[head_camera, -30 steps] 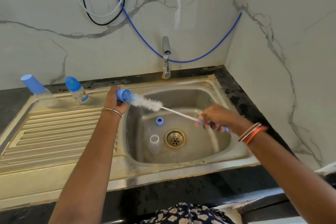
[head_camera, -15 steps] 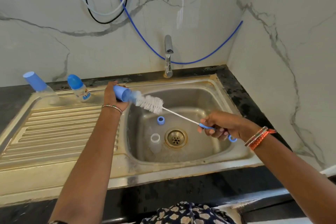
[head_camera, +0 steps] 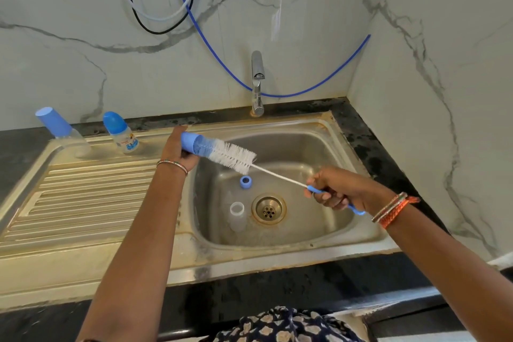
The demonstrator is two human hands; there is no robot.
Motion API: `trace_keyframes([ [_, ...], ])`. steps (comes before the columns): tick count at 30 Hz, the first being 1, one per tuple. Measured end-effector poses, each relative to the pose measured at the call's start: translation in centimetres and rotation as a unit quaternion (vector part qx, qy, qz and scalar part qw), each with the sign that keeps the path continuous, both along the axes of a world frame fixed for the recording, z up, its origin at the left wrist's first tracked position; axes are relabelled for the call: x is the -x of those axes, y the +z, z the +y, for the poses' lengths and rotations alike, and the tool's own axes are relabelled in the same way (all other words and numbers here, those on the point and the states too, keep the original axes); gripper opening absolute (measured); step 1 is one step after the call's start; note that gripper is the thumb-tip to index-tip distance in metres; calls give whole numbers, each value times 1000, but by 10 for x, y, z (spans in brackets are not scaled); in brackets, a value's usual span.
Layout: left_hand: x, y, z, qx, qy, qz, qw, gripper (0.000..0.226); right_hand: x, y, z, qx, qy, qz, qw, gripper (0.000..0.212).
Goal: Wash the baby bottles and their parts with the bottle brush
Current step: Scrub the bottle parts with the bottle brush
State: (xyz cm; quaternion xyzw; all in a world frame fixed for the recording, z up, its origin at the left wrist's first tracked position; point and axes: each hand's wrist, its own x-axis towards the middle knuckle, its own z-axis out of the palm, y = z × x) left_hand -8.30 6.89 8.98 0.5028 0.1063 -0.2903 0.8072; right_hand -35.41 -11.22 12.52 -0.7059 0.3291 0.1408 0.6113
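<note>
- Left hand (head_camera: pixel 177 151) up over the sink's left rim, curled round a blue bottle cap (head_camera: pixel 194 144), open mouth facing right over the basin.
- Right hand (head_camera: pixel 340 189) out over the right half of the basin, fist closed on the blue handle of the bottle brush (head_camera: pixel 236 158); handle's loop end poking out below the palm, near the wrist.
- White bristle head partly inside the cap, its tip showing through the blue plastic; the rest of the bristles clear of the cap's lip, thin wire stem slanting down and right to the handle.
- Cap and brush both held in the air above the basin, touching neither wall nor floor.
- Down on the basin floor: a blue collar ring (head_camera: pixel 246 181) just left of and above the drain (head_camera: pixel 268 209), and a clear bottle (head_camera: pixel 237 215) lying just left of the drain, open neck upward in view.
- Open steel floor to the right of the drain, under the right hand.
- Tap (head_camera: pixel 257 83) standing at the back edge of the sink (head_camera: pixel 277 255), well behind the brush.
- On the drainboard's back-left corner: a small capped baby bottle (head_camera: pixel 120 133) with a printed label, and further left a clear bottle under a tall blue cap (head_camera: pixel 59 128); both well apart from the left hand.
- Ribbed drainboard (head_camera: pixel 91 197) bare between those bottles and the near edge, left forearm crossing above it.
- Blue hose (head_camera: pixel 319 86) looping along the marble wall behind the tap.
</note>
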Motion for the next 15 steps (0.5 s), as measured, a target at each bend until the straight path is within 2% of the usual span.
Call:
trace_keyframes([
  [1,-1,0,0,2,1,2,1000,25,1,-2,-1,8,16,-9,1000,31],
  [3,-3,-2,2,-3,-9,9,1000,23,-1,-7,2,167,29,-52,984,29],
  [4,-4,-2,3,-14,-21,11,1000,24,-2,-9,4,281,27,-74,957,23],
  [6,-5,-7,4,-55,-37,18,998,26,-3,-11,4,471,17,-102,876,8],
  [8,-5,-8,3,-71,-24,31,997,20,-1,-16,5,563,6,-149,813,16],
  [9,-5,-8,2,-62,-16,29,998,19,-1,-16,5,572,4,-164,803,18],
  [10,-6,-8,2,-50,-11,20,998,18,-1,-15,4,549,5,-161,820,17],
  [11,-7,-8,2,-38,-7,10,999,16,-3,-11,2,486,14,-137,863,14],
  [12,-9,-9,1,-28,-13,-2,1000,14,-3,-6,0,367,34,-93,925,12],
  [13,-10,-10,2,-19,-17,-9,1000,14,-1,-1,1,204,48,-50,976,15],
  [14,-11,-11,2,-5,-20,-11,1000,13,1,2,2,72,45,-23,996,21],
  [15,-10,-10,3,2,-14,-8,1000,12,2,3,2,21,44,-15,999,25],
])
